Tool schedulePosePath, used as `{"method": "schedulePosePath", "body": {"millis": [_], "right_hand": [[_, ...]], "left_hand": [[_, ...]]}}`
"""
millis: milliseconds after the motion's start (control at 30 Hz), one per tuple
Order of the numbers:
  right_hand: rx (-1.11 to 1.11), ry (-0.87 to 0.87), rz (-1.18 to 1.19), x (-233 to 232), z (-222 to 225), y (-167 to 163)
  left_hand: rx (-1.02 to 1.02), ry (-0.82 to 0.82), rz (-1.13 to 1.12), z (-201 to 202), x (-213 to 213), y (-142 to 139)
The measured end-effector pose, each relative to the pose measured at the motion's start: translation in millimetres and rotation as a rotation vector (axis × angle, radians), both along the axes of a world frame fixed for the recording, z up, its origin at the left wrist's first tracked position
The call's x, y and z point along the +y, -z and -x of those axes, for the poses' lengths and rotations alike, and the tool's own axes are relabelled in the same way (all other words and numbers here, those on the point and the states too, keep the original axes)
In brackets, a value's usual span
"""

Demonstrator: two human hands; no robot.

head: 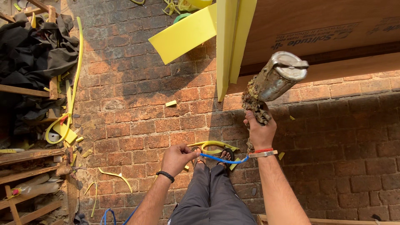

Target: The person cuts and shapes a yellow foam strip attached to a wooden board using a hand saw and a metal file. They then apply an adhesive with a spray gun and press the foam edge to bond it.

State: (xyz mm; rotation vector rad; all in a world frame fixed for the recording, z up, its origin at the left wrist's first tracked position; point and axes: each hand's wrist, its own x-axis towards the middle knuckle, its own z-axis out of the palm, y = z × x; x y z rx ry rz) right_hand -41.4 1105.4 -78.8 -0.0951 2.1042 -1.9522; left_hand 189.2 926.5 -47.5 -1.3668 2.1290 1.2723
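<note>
Two hands work at lower centre: the right hand (260, 132) has fingers wrapped around a glue-crusted spray gun (273, 83) — its trigger hidden — raised right of centre, while the left hand (178, 158) pinches a blue hose (223, 160). Bare brick floor (137, 104) lies open between yellow foam sheets (185, 33) above and cluttered wood at the left edge.

Both bare forearms reach forward. The left hand (178, 158) is loosely curled. The right hand (260, 131) is raised, fist clenched.
</note>
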Motion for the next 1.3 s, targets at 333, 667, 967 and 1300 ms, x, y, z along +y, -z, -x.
{"method": "schedulePosePath", "body": {"millis": [333,667,967,1300], "right_hand": [[0.012,-0.028,-0.063,3,0,10],[-0.005,0.007,-0.055,13,-14,22],[0.099,0.007,-0.061,13,-11,-57],[0.26,-0.027,0.088,5,4,-142]], "left_hand": [[0.006,0.032,0.013,5,10,-11],[0.005,0.047,0.003,-5,17,-11],[0.026,0.039,0.014,2,18,-31],[0.202,-0.014,0.025,3,6,-68]]}}
